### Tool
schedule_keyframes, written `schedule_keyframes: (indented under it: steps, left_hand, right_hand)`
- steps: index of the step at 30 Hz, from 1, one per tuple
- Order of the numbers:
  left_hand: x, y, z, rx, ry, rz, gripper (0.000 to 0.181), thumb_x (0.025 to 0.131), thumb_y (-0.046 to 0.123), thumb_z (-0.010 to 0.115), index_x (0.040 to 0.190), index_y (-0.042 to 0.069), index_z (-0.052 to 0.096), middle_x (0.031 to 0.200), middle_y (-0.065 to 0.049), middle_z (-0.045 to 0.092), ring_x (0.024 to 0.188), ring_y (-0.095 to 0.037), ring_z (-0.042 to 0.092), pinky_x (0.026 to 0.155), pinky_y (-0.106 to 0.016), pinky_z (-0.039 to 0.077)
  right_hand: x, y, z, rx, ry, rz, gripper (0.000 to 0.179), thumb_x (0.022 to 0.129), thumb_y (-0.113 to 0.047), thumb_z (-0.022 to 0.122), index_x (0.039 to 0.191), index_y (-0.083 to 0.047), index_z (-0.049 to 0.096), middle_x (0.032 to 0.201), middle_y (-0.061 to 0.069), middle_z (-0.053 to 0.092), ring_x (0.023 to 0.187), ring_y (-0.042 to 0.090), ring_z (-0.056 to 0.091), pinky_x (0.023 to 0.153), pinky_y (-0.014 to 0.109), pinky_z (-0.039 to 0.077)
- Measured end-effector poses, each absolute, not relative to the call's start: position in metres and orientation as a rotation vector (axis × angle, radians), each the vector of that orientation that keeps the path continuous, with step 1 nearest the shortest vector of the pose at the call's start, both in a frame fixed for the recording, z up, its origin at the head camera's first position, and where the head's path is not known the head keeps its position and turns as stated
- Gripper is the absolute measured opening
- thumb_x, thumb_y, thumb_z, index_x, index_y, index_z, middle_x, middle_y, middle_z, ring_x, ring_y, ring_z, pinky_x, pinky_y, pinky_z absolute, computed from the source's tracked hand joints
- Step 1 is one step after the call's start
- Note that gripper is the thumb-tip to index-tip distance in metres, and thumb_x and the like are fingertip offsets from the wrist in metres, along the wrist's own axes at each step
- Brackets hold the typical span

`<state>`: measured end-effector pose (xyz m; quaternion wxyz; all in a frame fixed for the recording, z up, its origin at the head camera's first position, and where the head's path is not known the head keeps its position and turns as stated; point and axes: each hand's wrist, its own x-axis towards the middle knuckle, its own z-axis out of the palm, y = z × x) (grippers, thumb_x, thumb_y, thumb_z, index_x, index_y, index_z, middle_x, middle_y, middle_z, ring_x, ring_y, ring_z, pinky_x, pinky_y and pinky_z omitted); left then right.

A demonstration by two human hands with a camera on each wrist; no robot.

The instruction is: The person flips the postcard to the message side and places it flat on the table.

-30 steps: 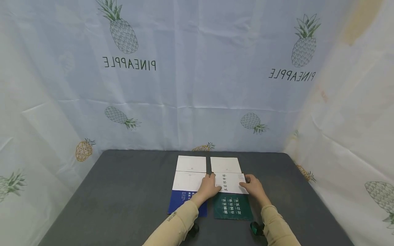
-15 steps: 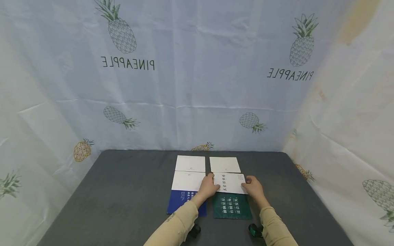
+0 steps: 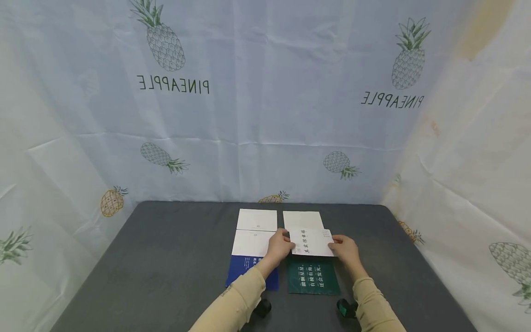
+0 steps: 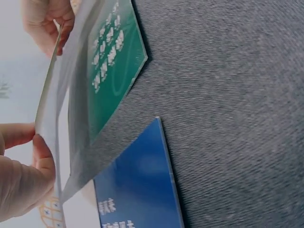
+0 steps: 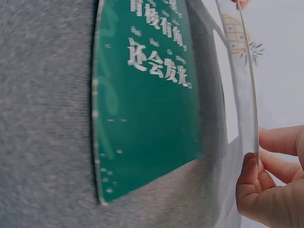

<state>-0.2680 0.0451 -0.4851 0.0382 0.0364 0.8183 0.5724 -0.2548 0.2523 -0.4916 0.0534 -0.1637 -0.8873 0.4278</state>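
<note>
A white postcard [image 3: 313, 242] with a column of dark handwritten-style characters is raised off the table between both hands. My left hand [image 3: 279, 245] pinches its left edge; in the left wrist view the thumb and a finger of that hand [image 4: 23, 175] meet at the card. The right hand [image 3: 346, 250] grips the opposite edge, and the right wrist view shows the thumb [image 5: 247, 178] on one face and fingers on the other. Below the raised card lies a green postcard [image 3: 314, 276] with white characters, flat on the table. Seen edge-on, the held card [image 5: 251, 71] bows slightly.
Left of the green card lies a blue postcard [image 3: 244, 271], partly behind the left forearm. Beyond it are two white cards, a nearer one [image 3: 250, 242] and a farther one [image 3: 257, 219]. Another white card [image 3: 303, 220] lies behind the held one. A pineapple-print curtain [image 3: 265, 115] surrounds the dark table [image 3: 174, 267].
The white postcard lay flat in the right column with both hands at its edges; now both hands have lifted it up off the table. The other cards have stayed put.
</note>
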Motion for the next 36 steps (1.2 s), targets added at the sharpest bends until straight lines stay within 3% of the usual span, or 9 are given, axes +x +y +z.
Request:
schedule_keyframes:
  steps: [6,11,15,19,24,29,36]
  left_hand:
    - [-0.274,0.047,-0.478,0.133,2.604,1.819,0.026,0.076,0.000,0.066,0.101,-0.005,0.060,0.080,-0.011,0.061,0.069,-0.013,0.052,0.060,-0.023,0.043]
    - [-0.277,0.046,-0.469,0.122,2.647,1.868,0.014,0.078,0.005,0.068,0.089,-0.001,0.062,0.077,-0.010,0.062,0.067,-0.011,0.050,0.060,-0.021,0.042]
    - [-0.278,0.043,-0.465,0.155,2.659,1.917,0.010,0.080,0.005,0.068,0.085,0.000,0.062,0.076,-0.011,0.060,0.066,-0.011,0.047,0.059,-0.020,0.040]
    - [-0.278,0.040,-0.464,0.206,2.673,1.936,0.008,0.081,0.006,0.068,0.081,0.001,0.062,0.076,-0.010,0.061,0.066,-0.009,0.048,0.058,-0.019,0.040]
    - [-0.279,0.036,-0.466,0.217,2.666,1.925,0.008,0.081,0.011,0.069,0.079,0.005,0.064,0.075,-0.007,0.063,0.064,-0.007,0.048,0.056,-0.019,0.040]
    - [-0.282,0.031,-0.470,0.224,2.636,1.913,0.011,0.084,0.019,0.068,0.083,0.008,0.070,0.078,-0.006,0.068,0.065,-0.007,0.052,0.058,-0.021,0.043]
    - [-0.279,0.027,-0.477,0.202,2.610,1.876,0.023,0.089,0.027,0.060,0.091,0.010,0.075,0.084,-0.004,0.073,0.072,-0.008,0.060,0.066,-0.024,0.049]
  right_hand:
    - [-0.255,0.252,-0.480,-0.552,-2.608,1.361,0.041,0.085,-0.011,0.061,0.120,0.009,0.053,0.104,0.024,0.056,0.089,0.029,0.052,0.064,0.023,0.042]
    - [-0.258,0.253,-0.476,-0.556,-2.520,1.359,0.038,0.086,-0.017,0.062,0.114,0.007,0.057,0.099,0.021,0.057,0.085,0.027,0.051,0.059,0.024,0.042]
    - [-0.269,0.262,-0.491,-0.546,-2.445,1.370,0.037,0.088,-0.032,0.064,0.107,-0.001,0.060,0.092,0.012,0.058,0.075,0.017,0.054,0.049,0.030,0.046]
    - [-0.276,0.270,-0.504,-0.497,-2.389,1.406,0.045,0.084,-0.045,0.064,0.105,-0.006,0.060,0.092,0.008,0.058,0.074,0.014,0.055,0.047,0.032,0.045]
    - [-0.279,0.275,-0.510,-0.440,-2.369,1.444,0.047,0.084,-0.049,0.061,0.105,-0.007,0.060,0.096,0.009,0.059,0.083,0.018,0.053,0.056,0.027,0.043]
    - [-0.286,0.288,-0.528,-0.426,-2.334,1.511,0.044,0.086,-0.053,0.055,0.104,-0.013,0.064,0.095,-0.003,0.067,0.083,0.003,0.060,0.056,0.017,0.045]
    - [-0.275,0.290,-0.528,-0.371,-2.243,1.663,0.046,0.093,-0.046,0.049,0.107,-0.007,0.066,0.099,0.003,0.069,0.087,0.004,0.063,0.078,0.020,0.051]
